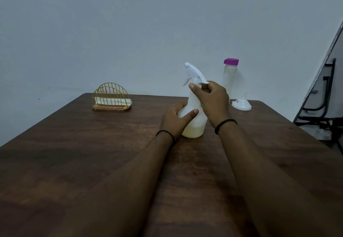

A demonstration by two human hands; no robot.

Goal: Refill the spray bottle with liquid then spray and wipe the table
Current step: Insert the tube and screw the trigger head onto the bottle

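Frosted plastic spray bottle [193, 114], both hands gripping

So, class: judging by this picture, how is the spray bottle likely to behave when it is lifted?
The spray bottle probably lifts easily: yellowish liquid fills only its bottom part. It looks like thin translucent plastic, so it may flex under the left hand. Tall with a bulky spray head, it might tip if nudged.

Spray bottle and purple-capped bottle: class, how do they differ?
The spray bottle has a white trigger head, the purple-capped bottle a flat cap. The spray bottle holds yellowish liquid; the purple-capped bottle looks empty. Both hands grip only the spray bottle. Both stand upright.
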